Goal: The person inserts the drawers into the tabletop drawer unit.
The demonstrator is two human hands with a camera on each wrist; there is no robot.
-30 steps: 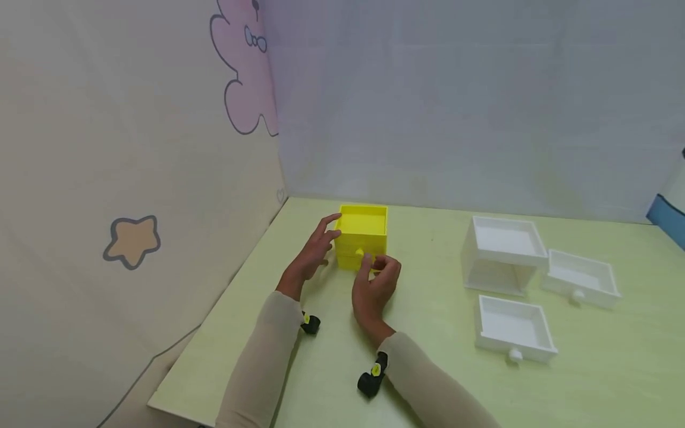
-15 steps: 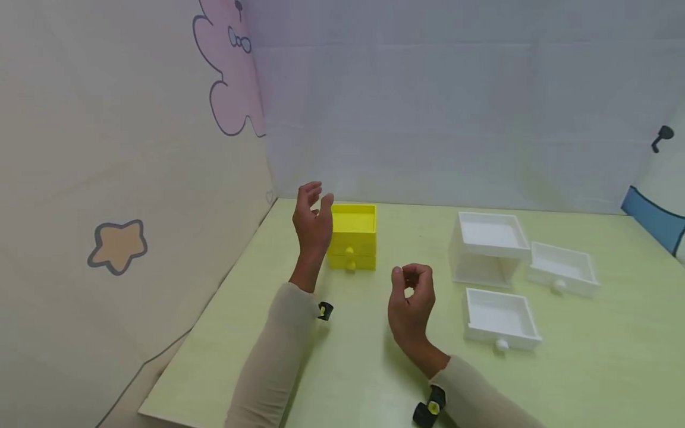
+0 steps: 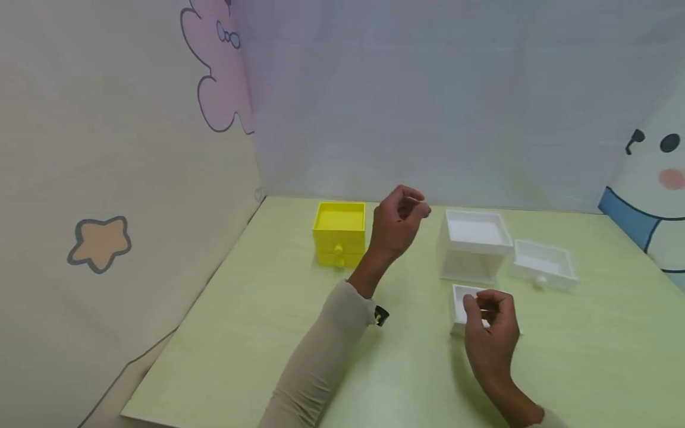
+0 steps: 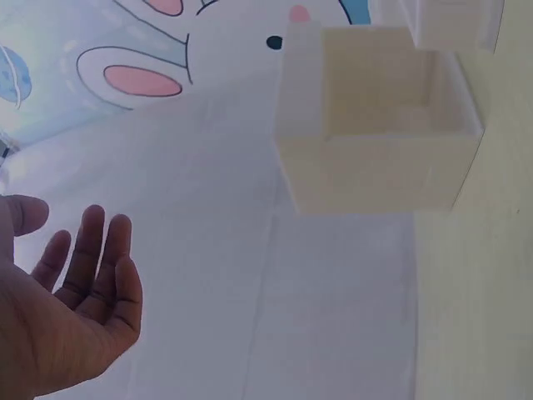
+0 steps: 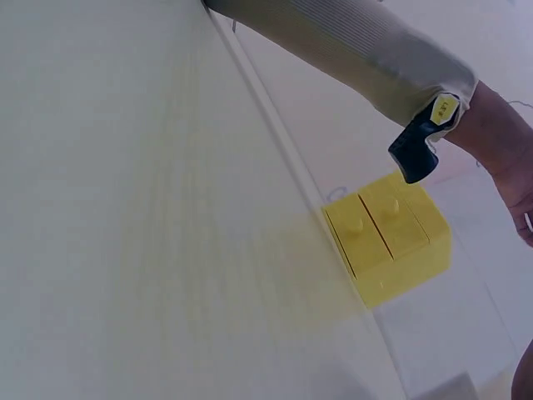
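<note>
In the head view the left hand (image 3: 396, 223) is raised over the table between the yellow drawer box (image 3: 339, 235) and the white cabinet (image 3: 473, 246), fingers loosely bent, holding nothing. The left wrist view shows this hand (image 4: 75, 308) apart from the white cabinet (image 4: 375, 125), whose front is an empty opening. My right hand (image 3: 492, 333) is over the near white drawer (image 3: 459, 309) and hides much of it; its thumb and fingers are loosely curved with a gap between them. Whether it touches the drawer I cannot tell.
A second white drawer (image 3: 543, 264) with a round knob lies right of the white cabinet. The yellow box (image 5: 387, 242) has two closed drawers with knobs. Behind the table (image 3: 241, 333) hangs a pale cloth wall (image 3: 417, 107); a printed wall stands at the left.
Both hands have left the yellow box and moved right, the left one toward the white cabinet, the right one over the near white drawer. The head view has shifted slightly right.
</note>
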